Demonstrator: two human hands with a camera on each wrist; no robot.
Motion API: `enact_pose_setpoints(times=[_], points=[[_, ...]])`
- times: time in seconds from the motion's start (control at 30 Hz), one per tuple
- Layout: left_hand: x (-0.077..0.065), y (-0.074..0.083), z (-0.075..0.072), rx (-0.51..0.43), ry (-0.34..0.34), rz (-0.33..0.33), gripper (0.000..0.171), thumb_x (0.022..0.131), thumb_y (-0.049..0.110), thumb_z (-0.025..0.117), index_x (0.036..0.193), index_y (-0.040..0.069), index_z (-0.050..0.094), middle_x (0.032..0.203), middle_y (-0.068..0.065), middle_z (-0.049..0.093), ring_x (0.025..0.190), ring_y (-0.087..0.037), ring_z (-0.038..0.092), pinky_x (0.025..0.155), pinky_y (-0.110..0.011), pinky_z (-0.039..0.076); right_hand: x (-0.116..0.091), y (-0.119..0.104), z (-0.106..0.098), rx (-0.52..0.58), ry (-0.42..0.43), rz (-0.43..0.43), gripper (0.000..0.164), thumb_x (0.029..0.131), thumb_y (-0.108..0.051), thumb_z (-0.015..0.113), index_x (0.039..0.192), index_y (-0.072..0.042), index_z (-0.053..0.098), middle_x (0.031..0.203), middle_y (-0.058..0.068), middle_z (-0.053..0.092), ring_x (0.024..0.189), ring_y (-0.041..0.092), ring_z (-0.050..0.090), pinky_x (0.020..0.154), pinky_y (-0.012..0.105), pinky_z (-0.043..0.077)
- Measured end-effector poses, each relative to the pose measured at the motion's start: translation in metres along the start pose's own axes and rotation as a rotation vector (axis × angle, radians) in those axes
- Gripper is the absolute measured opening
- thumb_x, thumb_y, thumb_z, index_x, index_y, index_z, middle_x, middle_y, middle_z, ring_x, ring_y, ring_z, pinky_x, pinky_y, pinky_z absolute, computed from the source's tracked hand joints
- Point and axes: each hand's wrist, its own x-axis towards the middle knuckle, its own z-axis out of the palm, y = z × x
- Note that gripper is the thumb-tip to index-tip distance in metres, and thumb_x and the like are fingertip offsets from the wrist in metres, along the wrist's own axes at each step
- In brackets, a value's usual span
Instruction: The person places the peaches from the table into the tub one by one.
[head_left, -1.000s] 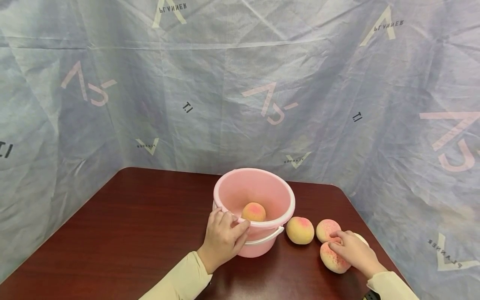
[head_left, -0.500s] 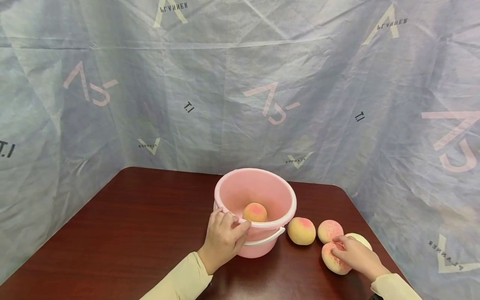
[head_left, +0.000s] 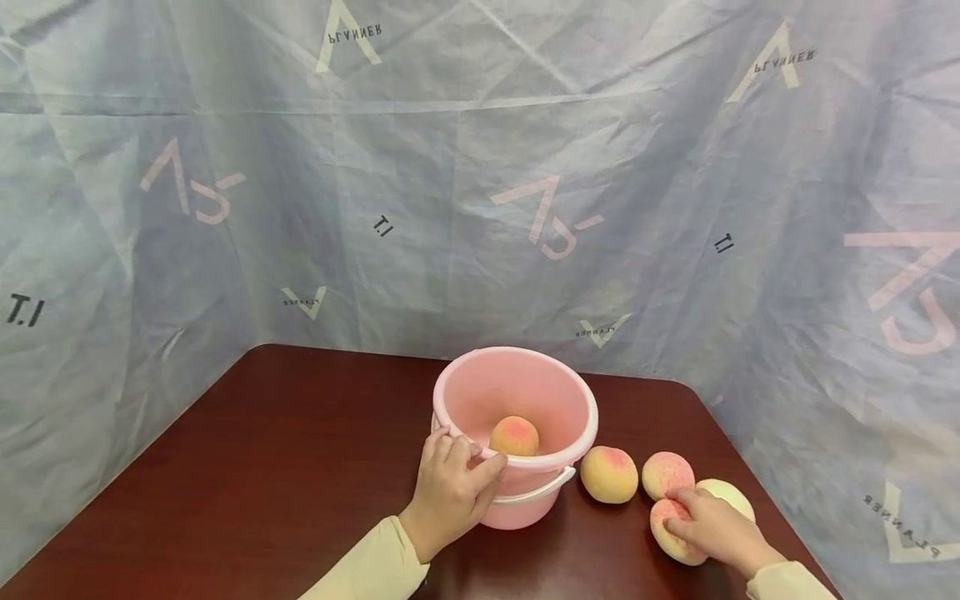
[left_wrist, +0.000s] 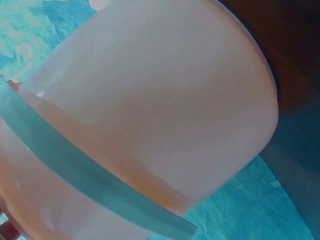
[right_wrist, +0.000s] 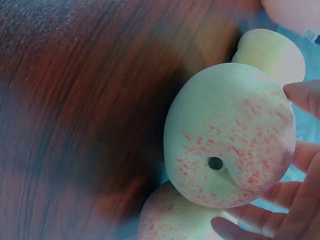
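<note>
A pink bucket [head_left: 517, 492] stands upright on the table with a peach [head_left: 514, 436] inside. My left hand [head_left: 450, 487] grips its near left rim, fingers over the edge; the left wrist view shows mainly the bucket's wall [left_wrist: 165, 90] and its handle [left_wrist: 90, 175]. On the right, my right hand [head_left: 720, 529] holds a speckled peach [head_left: 671, 533] between thumb and fingers. In the right wrist view that peach [right_wrist: 225, 135] has a dark stem hole facing the camera, with fingers [right_wrist: 295, 200] curled along its far side. Whether it touches the table is unclear.
A yellow peach [head_left: 609, 475] lies just right of the bucket. A pink peach [head_left: 667, 473] sits behind the held one, and a pale peach [head_left: 726, 497] is partly hidden by the right hand. Grey printed cloth [head_left: 450, 183] encloses the brown table [head_left: 300, 450] behind and at both sides.
The head view has shifted slightly, so everything appears a little lower. My right fingers have closed in further on the speckled peach. The left hand stays on the rim.
</note>
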Motion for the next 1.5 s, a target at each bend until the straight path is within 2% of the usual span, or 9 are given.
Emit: enact_pose_setpoints(times=[0.1,0.17,0.27,0.47,0.73,0.97,1.23,1.37,1.5], points=[[-0.001,0.001,0.000,-0.001,0.001,-0.005,0.025,0.097,0.024,0.047,0.083,0.019,0.067,0.076,-0.004,0.046,0.064,-0.022,0.042,0.071,-0.042,0.041,0.000,0.003,0.006,0.034,-0.052,-0.140,0.039,0.082,-0.026,0.068,0.109,0.002,0.063,0.104,0.017,0.063,0.093,0.032,0.062,0.077,0.041,0.049],[-0.001,0.000,0.001,-0.001,0.005,-0.002,0.025,0.097,0.024,0.047,0.083,0.019,0.067,0.076,-0.004,0.046,0.064,-0.022,0.042,0.070,-0.042,0.041,0.000,0.004,0.010,0.081,-0.116,-0.224,0.037,0.082,-0.024,0.067,0.108,0.003,0.063,0.103,0.013,0.064,0.092,0.024,0.062,0.076,0.035,0.049],[-0.001,0.000,0.001,-0.004,0.007,0.002,0.024,0.097,0.023,0.047,0.083,0.018,0.066,0.076,-0.004,0.046,0.064,-0.022,0.042,0.070,-0.041,0.041,0.000,0.003,0.014,0.123,-0.182,-0.289,0.037,0.082,-0.024,0.067,0.108,0.002,0.063,0.099,0.008,0.064,0.088,0.013,0.061,0.074,0.028,0.048],[0.002,-0.001,0.003,-0.004,0.008,-0.001,0.023,0.096,0.022,0.047,0.084,0.018,0.066,0.076,-0.004,0.046,0.064,-0.022,0.041,0.069,-0.041,0.040,-0.001,0.000,0.013,0.081,-0.172,-0.270,0.045,0.076,-0.025,0.072,0.111,0.000,0.062,0.099,0.007,0.060,0.085,0.016,0.059,0.072,0.029,0.048],[0.004,-0.002,0.004,-0.004,0.004,-0.004,0.022,0.095,0.021,0.047,0.084,0.017,0.066,0.075,-0.005,0.045,0.065,-0.023,0.042,0.070,-0.043,0.042,-0.003,0.001,0.008,0.030,-0.188,-0.306,0.063,0.059,-0.023,0.081,0.116,-0.006,0.059,0.102,0.004,0.056,0.088,0.011,0.054,0.073,0.027,0.047],[0.006,-0.002,0.005,-0.015,-0.015,-0.022,0.022,0.096,0.021,0.047,0.084,0.018,0.066,0.076,-0.005,0.046,0.065,-0.023,0.042,0.072,-0.044,0.041,-0.003,0.000,0.010,0.058,-0.158,-0.294,0.059,0.056,-0.018,0.079,0.111,-0.010,0.060,0.102,0.004,0.054,0.086,0.009,0.052,0.072,0.028,0.046],[0.002,0.001,0.002,-0.026,-0.021,-0.035,0.024,0.095,0.020,0.045,0.085,0.017,0.067,0.078,-0.005,0.047,0.066,-0.023,0.041,0.070,-0.043,0.039,-0.005,-0.005,0.016,0.023,-0.093,-0.323,0.057,0.051,-0.017,0.077,0.105,-0.011,0.060,0.099,0.000,0.054,0.084,0.007,0.051,0.070,0.028,0.047],[0.002,0.001,0.002,-0.029,-0.028,-0.034,0.024,0.095,0.021,0.045,0.086,0.017,0.067,0.078,-0.005,0.047,0.066,-0.023,0.042,0.068,-0.040,0.037,-0.007,-0.006,0.020,0.010,-0.047,-0.301,0.055,0.050,-0.019,0.078,0.102,-0.013,0.060,0.094,-0.002,0.053,0.080,0.006,0.051,0.067,0.029,0.047],[0.001,0.003,0.001,-0.037,-0.032,-0.043,0.025,0.096,0.022,0.045,0.086,0.017,0.068,0.079,-0.005,0.048,0.067,-0.023,0.043,0.067,-0.039,0.037,-0.008,-0.005,0.024,0.019,-0.039,-0.274,0.055,0.051,-0.020,0.078,0.102,-0.013,0.060,0.093,-0.001,0.053,0.078,0.007,0.050,0.066,0.029,0.046]])
